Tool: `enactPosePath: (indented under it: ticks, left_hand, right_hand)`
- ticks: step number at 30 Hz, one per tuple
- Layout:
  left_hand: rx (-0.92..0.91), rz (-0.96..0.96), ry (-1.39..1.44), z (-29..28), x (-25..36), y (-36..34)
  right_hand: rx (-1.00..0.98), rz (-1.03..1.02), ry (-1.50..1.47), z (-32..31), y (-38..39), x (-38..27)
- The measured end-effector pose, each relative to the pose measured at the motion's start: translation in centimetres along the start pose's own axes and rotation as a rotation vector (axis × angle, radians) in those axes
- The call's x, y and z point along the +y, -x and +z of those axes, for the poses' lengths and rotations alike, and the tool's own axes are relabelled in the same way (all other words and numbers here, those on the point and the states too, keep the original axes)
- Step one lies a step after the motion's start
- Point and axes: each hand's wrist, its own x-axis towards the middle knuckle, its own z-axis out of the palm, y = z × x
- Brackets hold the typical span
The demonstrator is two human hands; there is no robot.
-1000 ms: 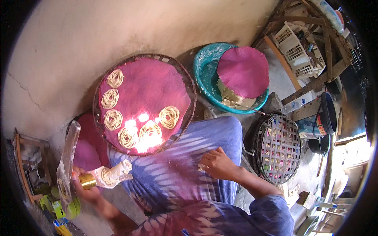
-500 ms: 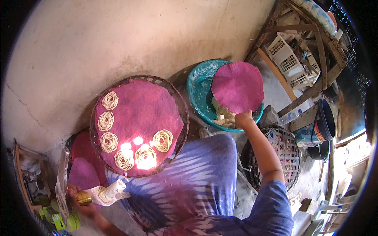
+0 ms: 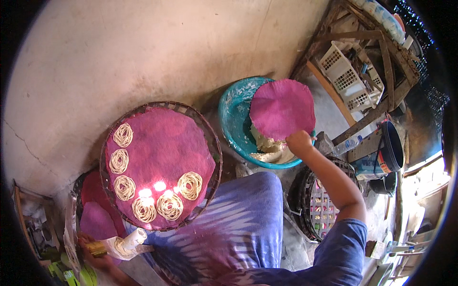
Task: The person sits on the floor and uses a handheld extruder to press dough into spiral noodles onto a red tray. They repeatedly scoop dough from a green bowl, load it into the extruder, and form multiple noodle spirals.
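Observation:
My right hand (image 3: 300,143) pinches the lower edge of a round magenta cloth (image 3: 282,109). The cloth lies over part of a teal basin (image 3: 231,125), and pale dough (image 3: 270,148) shows below its edge. At the lower left, my left hand (image 3: 94,252) is closed around a gold-coloured cylindrical part of a tool. That tool has a pale flat body and a white tube (image 3: 135,238) smeared with dough; its exact kind is unclear. Between my hands, a round woven tray (image 3: 217,167) lined with magenta cloth (image 3: 167,143) carries several coils of pale dough strands (image 3: 189,186).
More magenta cloth (image 3: 98,221) lies below the tray. To the right are an openwork woven basket (image 3: 329,200), a plastic bottle (image 3: 347,145) and a dark bucket (image 3: 391,145). A white plastic basket (image 3: 341,71) rests by a wooden frame (image 3: 389,71). A wall (image 3: 167,52) rises behind.
The view has shifted slightly. The cloth in my right hand has moved a little relative to the basin, and more dough shows below it. My left hand keeps its hold on the tool.

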Motion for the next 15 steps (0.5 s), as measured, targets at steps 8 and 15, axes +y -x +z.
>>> enactPosePath:
  ticks: [8,15]
  left_hand:
    - [-0.232,0.023,-0.307,-0.8,1.4,-0.9]
    - [-0.035,0.089,-0.659,1.2,3.5,0.6]
  right_hand:
    - [0.054,-0.014,-0.243,5.4,-1.8,-2.9]
    - [-0.195,0.082,-0.428,1.4,0.2,0.0]
